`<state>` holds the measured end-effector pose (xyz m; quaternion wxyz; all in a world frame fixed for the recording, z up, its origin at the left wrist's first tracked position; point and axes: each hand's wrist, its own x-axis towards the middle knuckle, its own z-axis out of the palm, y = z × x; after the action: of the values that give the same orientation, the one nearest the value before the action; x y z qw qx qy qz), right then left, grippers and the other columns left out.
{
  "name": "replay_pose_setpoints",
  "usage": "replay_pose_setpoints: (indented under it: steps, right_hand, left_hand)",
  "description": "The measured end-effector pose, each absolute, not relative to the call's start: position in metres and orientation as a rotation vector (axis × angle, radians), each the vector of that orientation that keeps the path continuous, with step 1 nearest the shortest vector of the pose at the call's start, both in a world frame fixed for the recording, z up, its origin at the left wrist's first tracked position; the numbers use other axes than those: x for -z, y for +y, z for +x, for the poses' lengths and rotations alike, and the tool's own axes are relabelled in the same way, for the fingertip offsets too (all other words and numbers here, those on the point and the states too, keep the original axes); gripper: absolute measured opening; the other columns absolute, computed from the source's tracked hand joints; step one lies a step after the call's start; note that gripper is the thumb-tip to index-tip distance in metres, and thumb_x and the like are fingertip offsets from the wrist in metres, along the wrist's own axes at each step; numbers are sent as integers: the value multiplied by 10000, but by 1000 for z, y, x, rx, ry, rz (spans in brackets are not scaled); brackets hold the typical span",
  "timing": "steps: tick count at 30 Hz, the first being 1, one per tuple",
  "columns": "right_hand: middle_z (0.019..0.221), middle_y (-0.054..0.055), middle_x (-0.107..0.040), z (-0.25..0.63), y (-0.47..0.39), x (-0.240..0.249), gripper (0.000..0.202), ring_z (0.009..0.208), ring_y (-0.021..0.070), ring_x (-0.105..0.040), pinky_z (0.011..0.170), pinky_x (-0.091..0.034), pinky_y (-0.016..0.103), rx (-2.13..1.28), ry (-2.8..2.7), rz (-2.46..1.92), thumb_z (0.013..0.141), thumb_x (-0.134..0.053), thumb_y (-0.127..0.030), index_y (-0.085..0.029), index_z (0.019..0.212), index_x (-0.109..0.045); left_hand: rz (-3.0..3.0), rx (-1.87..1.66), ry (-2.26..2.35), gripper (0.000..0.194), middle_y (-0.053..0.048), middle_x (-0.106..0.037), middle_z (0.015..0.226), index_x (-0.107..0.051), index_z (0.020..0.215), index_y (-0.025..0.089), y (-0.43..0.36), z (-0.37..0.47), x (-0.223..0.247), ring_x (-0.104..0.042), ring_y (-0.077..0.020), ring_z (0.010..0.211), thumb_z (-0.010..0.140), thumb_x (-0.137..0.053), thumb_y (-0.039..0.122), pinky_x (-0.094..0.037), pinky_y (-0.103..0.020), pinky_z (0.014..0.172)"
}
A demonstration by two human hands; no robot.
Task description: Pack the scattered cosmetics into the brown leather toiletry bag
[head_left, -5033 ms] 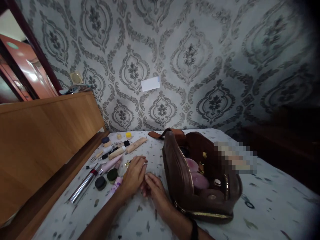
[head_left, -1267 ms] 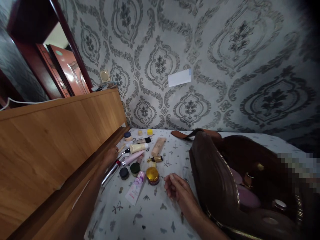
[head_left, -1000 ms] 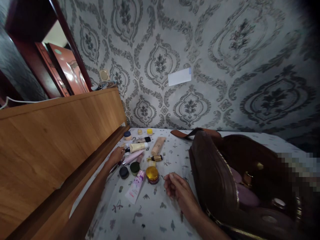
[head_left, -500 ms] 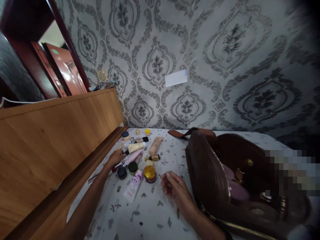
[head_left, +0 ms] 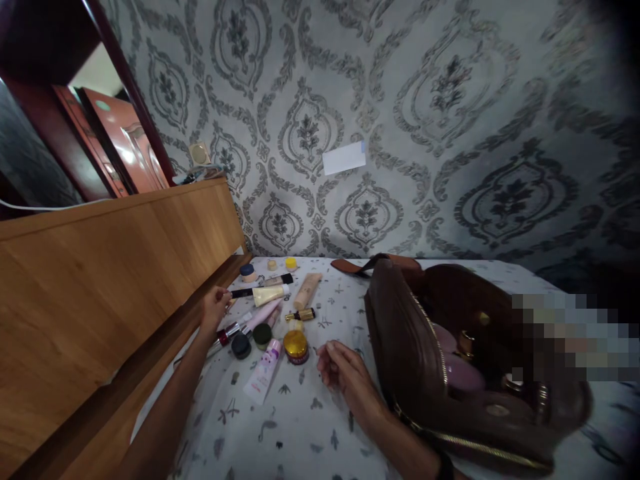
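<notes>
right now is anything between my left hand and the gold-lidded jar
Yes: on the straight line from your left hand to the gold-lidded jar lie the slanted pink tube and, nearer the jar, the dark green-lidded jar.

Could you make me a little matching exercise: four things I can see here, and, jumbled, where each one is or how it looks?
1. Brown bag
2. Gold-lidded jar
3. White card
4. Left hand

A. On the patterned wall
B. Fingertips at one end of a slim black item
C. Unzipped, with pink things inside
D. Between the pink-and-white tube and the right hand

Right pairs: 1-C, 2-D, 3-A, 4-B
</notes>
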<state>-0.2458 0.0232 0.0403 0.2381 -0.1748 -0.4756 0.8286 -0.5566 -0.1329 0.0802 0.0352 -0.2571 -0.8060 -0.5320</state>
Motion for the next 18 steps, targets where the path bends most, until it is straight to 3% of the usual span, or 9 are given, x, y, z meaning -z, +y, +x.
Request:
replay_pose_setpoints:
  steps: [4, 7, 12, 18]
  right_hand:
    - [592, 7, -605, -247, 23, -40, 571, 476, 117, -484, 467, -306, 247, -2275, -1301, -469, 580, -788, -713, -174, 719, -657]
    - [590, 6, -602, -247, 23, -40, 572, 473, 116, -480, 463, -301, 249, -2271, -1303, -465, 578, -790, -712, -174, 711, -651]
    - [614, 3, -621, -244, 22, -41, 545, 499, 126, -502, 473, -307, 252, -2250, -1327, -465, 623, -786, -680, -184, 816, -665]
    - [648, 7, -642, -242, 21, -44, 509, 503, 118, -515, 482, -323, 252, -2261, -1277, -450, 639, -788, -660, -190, 710, -607]
  left_hand:
    - [-833, 1842, -2246, 416, -2, -610, 786, -523, 897, 189, -142, -536, -103, -628, -141, 714, 763, -620, 571, -466, -211, 551]
    - [-992, 1968, -2240, 415, -2, -626, 741, -562, 893, 183, -141, -512, -111, -616, -135, 671, 736, -669, 552, -457, -216, 553]
    - [-1330, 2123, -2364, 385, -15, -668, 688, -632, 853, 166, -126, -467, -105, -604, -132, 588, 684, -776, 481, -462, -230, 542]
    - [-1428, 2294, -2338, 374, -8, -672, 678, -643, 854, 162, -115, -446, -92, -572, -110, 549, 670, -809, 442, -439, -218, 549]
